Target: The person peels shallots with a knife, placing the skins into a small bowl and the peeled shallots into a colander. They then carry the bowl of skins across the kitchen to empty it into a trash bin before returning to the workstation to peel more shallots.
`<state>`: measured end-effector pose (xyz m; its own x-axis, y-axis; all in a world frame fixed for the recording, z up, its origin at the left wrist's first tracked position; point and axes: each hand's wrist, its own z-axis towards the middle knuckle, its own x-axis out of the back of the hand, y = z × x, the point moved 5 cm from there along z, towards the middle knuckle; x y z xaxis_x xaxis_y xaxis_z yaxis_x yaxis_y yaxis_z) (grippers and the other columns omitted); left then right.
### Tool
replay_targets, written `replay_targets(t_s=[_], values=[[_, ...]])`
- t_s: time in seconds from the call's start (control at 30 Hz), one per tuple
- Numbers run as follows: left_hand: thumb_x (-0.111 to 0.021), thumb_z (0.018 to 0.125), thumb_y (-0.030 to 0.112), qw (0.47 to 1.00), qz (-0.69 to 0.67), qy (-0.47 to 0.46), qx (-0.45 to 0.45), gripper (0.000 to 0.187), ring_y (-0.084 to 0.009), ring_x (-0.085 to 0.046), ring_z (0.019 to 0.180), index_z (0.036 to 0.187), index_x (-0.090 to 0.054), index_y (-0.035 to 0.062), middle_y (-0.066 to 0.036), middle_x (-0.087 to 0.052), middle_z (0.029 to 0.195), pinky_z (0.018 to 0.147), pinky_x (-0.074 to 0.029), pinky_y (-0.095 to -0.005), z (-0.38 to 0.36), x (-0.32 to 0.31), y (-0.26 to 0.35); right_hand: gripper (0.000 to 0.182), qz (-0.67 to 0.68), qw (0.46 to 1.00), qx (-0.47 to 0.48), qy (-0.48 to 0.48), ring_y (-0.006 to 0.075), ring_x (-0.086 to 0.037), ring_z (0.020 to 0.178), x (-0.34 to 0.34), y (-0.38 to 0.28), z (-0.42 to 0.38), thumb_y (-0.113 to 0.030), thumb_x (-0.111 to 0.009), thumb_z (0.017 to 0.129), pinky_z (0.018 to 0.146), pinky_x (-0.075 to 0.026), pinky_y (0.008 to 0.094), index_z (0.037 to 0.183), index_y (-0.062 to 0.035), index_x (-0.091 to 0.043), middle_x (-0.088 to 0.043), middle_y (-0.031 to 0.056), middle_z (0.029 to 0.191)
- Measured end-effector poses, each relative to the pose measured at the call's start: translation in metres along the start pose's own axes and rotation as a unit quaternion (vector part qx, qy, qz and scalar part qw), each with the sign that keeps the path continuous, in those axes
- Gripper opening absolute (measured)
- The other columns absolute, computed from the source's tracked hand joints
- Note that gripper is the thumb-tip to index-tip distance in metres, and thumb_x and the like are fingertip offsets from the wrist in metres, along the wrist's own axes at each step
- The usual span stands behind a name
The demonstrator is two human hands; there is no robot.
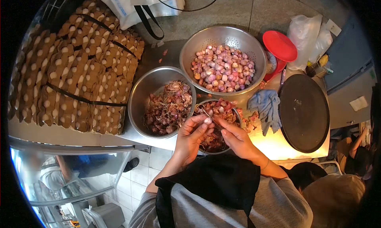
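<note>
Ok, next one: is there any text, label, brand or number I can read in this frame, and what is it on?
None can be read.
White plastic bag at top left: faint bluish print, too blurred to read.
White card at the right edge: nothing legible on it.
Red scale: dial face too small to read.
Bowls, colander and egg trays: no markings show.

Round steel colander: silver, holding pink-and-purple peeled shallots. Right of it, red plastic lid; below-right, blue-grey crumpled cloth; far left, brown cardboard egg trays with white eggs, black-strapped.
</note>
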<state>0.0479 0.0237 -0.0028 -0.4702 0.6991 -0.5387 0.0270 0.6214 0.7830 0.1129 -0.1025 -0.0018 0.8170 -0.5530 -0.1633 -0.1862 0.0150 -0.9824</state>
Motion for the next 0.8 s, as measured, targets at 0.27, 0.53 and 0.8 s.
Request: replay_targets(t_s=[0.27, 0.53, 0.8], values=[[-0.055, 0.081, -0.001, 0.998, 0.052, 0.003, -0.031, 0.017, -0.0144, -0.056, 0.087, 0.097, -0.052, 0.0047, -0.005, -0.057, 0.094, 0.078, -0.046, -0.0274, -0.002, 0.002, -0.003, 0.04, -0.083, 0.993, 0.089, 0.0, 0.0162, -0.041, 0.115, -0.003, 0.0, -0.003, -0.014, -0.042, 0.09, 0.095, -0.029, 0.0257, 0.126, 0.0, -0.036, -0.044, 0.0117, 0.125], [-0.056, 0.079, -0.003, 0.996, 0.061, -0.005, -0.07, 0.021, -0.0154, -0.056, 0.085, 0.096, -0.047, 0.0052, -0.006, -0.057, 0.092, 0.076, -0.047, -0.0285, 0.001, -0.006, 0.002, 0.04, -0.052, 0.997, 0.063, 0.014, 0.0138, -0.047, 0.1, 0.001, -0.004, -0.005, -0.018, -0.041, 0.091, 0.087, -0.035, 0.0241, 0.126, -0.0002, -0.036, -0.05, 0.0097, 0.111], [-0.056, 0.079, -0.001, 0.994, 0.084, 0.009, -0.063, 0.018, -0.0144, -0.056, 0.084, 0.096, -0.05, 0.0034, -0.006, -0.057, 0.094, 0.075, -0.048, -0.0283, -0.001, -0.007, 0.0, 0.035, 0.13, 0.99, -0.041, -0.032, 0.0057, -0.043, 0.063, 0.003, 0.005, -0.008, -0.017, -0.041, 0.091, 0.058, -0.037, 0.0187, 0.123, -0.0006, -0.039, -0.049, 0.0024, 0.081]])
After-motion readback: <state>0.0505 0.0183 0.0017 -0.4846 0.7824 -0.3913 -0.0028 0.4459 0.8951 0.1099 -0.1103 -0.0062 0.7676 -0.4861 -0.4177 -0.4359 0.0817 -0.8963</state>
